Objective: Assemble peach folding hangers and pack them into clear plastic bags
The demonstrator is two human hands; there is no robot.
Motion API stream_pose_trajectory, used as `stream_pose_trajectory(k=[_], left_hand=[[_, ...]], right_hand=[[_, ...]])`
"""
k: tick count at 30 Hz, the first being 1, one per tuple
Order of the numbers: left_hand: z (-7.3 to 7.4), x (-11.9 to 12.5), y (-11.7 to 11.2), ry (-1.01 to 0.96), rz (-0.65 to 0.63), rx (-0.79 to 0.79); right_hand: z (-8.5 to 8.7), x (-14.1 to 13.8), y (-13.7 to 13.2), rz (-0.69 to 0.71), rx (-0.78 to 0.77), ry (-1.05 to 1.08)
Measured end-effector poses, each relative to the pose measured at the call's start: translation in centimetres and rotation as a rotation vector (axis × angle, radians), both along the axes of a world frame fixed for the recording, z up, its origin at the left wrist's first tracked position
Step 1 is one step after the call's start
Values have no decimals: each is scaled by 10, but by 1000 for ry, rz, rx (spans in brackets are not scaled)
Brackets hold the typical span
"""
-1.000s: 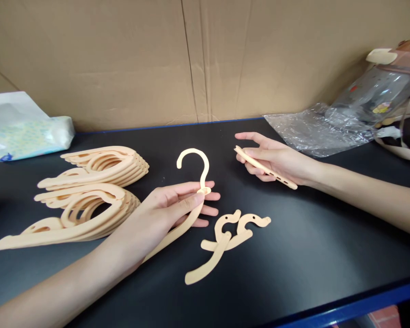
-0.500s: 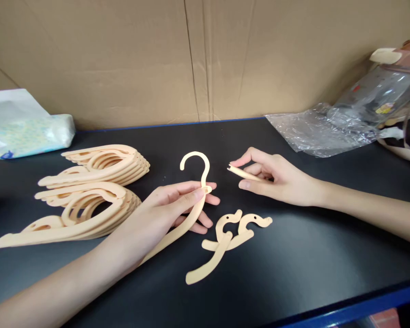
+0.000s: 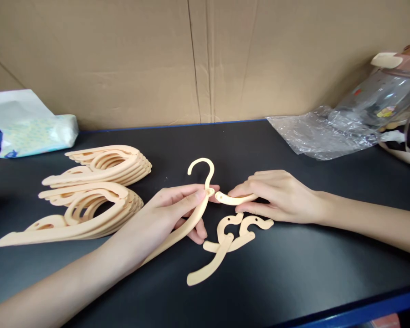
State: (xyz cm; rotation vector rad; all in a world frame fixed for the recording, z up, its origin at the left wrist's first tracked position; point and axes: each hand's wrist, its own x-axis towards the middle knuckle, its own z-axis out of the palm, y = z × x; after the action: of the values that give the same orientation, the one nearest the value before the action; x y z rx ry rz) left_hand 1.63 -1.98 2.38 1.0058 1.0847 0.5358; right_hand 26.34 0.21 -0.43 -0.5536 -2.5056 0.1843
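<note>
Between thumb and fingers, my left hand (image 3: 177, 205) grips a cream plastic hanger piece (image 3: 210, 175), its hook curving up above the fingertips and its arm running down under the palm. My right hand (image 3: 276, 196) pinches a curved hanger arm (image 3: 234, 199). The rounded end of that arm, which has a small hole, points at the joint below the hook, with a slight gap between them. Just below both hands, several loose hanger parts (image 3: 212, 264) lie overlapping on the black table.
Folded hangers lie in two stacks at the left, a rear stack (image 3: 123, 166) and a front stack (image 3: 99, 218). Behind them is a tissue pack (image 3: 37, 132). Clear plastic wrap (image 3: 314, 132) and a bottle (image 3: 379, 95) are at the right. A cardboard wall (image 3: 123, 59) closes off the back.
My right hand has come left and slightly down, turning the hanger arm so its holed end faces the hook piece. The left hand has barely shifted.
</note>
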Motion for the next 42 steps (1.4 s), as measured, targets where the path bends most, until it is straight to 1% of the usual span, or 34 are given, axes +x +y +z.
stream_pose_trajectory(k=[3,5,10,18,28,35,38,42], left_hand=[[0,0,0,-17,-20,-3],[2,0,0,-27,-37,1],[4,-1,1,-78,-102,27],[3,-4,5,-94,-108,-24],[3,-3,5,-52,-117,15],[6,-2,3,-80,-159,-22],[5,-1,1,-73,-140,-32],[4,-1,1,-44,-125,5]], right_hand=[[1,0,3,26,-78,13],[1,-1,4,33,-83,4],[1,-1,2,30,-7,-13],[1,0,1,27,161,-26],[5,-1,0,11,202,-55],[6,-2,0,1,223,-63],[5,-2,0,-1,217,-61],[5,-2,0,-1,239,-53]])
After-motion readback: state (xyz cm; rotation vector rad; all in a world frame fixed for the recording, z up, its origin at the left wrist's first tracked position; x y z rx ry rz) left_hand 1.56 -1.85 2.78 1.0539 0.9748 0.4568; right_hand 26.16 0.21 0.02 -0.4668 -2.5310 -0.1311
